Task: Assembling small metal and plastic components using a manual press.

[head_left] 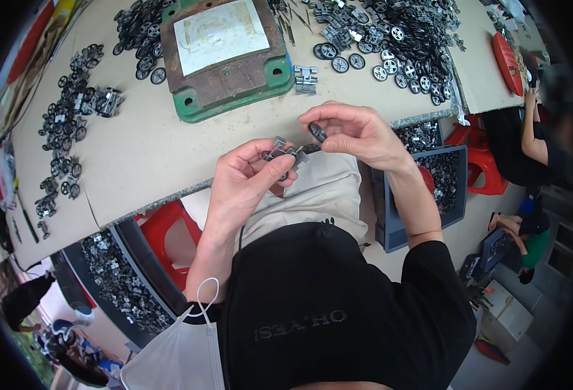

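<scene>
The worktable (169,156) spreads out ahead of me, covered in pale board, and I sit close against its near edge so that my hands work just over my lap. At its far middle stands a heavy green and brown press block (225,55) with a pale plate on top, set within arm's reach. To the far right lies a big heap of small black wheels (403,32), and a thinner scatter of wheeled assemblies (62,140) runs down the left side, kept apart from the loose stock. Below the table edge, a grey bin (397,221) of small metal parts sits by my right knee, and a second dark bin (120,279) of similar parts sits low on my left, both placed where either arm can dip in.

My left hand (244,179) is closed on a small grey metal chassis piece (285,155), pinched between thumb and fingers and turned so its end faces across. My right hand (358,133) has thumb and forefinger pressed together on a small black wheel (318,132), held right at the end of the chassis piece, touching or almost touching it; I cannot tell which. Both pieces hang in the air between the table edge and my body.
</scene>
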{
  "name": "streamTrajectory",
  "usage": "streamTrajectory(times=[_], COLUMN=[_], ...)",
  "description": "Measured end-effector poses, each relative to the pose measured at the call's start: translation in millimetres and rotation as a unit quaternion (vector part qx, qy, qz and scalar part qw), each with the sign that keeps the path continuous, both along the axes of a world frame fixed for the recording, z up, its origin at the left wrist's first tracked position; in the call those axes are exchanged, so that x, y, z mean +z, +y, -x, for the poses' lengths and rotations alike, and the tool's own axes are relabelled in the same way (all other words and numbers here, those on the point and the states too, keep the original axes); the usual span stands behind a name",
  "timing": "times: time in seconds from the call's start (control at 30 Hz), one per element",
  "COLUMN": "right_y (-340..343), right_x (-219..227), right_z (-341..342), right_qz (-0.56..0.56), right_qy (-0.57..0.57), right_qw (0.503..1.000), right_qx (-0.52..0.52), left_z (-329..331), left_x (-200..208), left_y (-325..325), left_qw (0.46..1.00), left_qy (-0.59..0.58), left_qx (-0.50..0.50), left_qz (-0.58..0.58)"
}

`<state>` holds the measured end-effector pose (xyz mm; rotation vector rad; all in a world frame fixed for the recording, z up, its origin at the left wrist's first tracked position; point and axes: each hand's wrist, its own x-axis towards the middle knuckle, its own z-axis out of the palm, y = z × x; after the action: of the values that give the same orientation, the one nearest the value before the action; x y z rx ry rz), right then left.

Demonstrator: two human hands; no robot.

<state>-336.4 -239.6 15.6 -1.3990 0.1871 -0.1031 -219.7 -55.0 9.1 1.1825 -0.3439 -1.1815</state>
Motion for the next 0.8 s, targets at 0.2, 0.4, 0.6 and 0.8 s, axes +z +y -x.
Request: streamTrajectory(times=[0.2,0.4,0.6,0.8], right_y=[6,3,2,1], right_x=[1,0,6,9], right_z=[0,2,0,0], right_qz=[-0.062,-0.026,0.025,0.075], right_qy=[0.014,0.017,0.026,0.035], right_qw=[0.997,0.997,0.997,0.994], right_qx=[0.052,0.064,0.069,0.074], left_z=[5,6,6,7], left_x=[-2,0,2,2], left_y=[-1,-2,-1,-2], left_qw=[1.000,1.000,0.999,1.000], left_qy=[-0.016,0.014,0.028,0.009], left_qx=[-0.011,-0.020,-0.020,-0.012], left_qz=[-0.018,-0.005,0.004,-0.006])
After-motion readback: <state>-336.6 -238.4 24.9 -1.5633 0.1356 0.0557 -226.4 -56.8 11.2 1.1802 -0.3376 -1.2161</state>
